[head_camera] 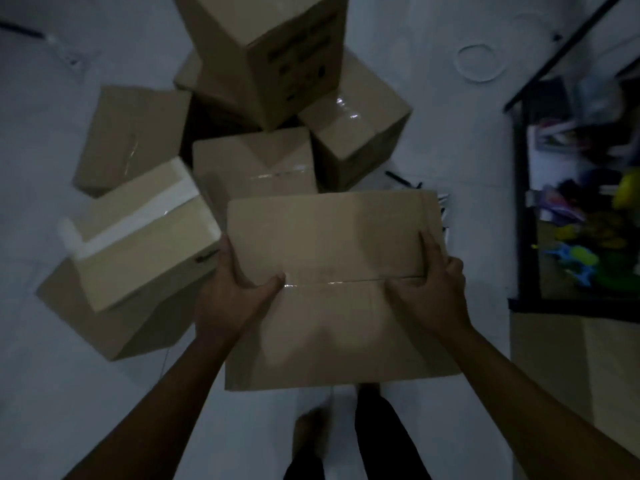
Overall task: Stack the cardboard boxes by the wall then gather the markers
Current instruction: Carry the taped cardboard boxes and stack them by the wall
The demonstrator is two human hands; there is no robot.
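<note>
Cardboard, taped along its top seam: the held box (332,285) sits level between both hands at the middle of the view, its long axis running left to right across the body. The left hand (230,289) grips the left edge, thumb on top near the seam; the right hand (429,285) grips the right edge, thumb likewise on the lid. Both hands are curled round the box, and neither is plainly nearer the pile.

Ahead, away from the person, lies the pile (252,161) of other boxes on the white floor, loosely heaped and turned at odd angles, with a tall box (270,46) at the far end rising toward the camera. Since the pile lies straight ahead, the coming move looks like a forward carry.

Markers (405,180), dark and thin, lie on the floor just right of the pile; the held box covers part of them, so their count cannot be told. A dark shelf (519,202) with blurred, bright clutter stands at right. Dim light and motion blur hide the print on the tall box, and where the floor meets the wall is hard to make out.
</note>
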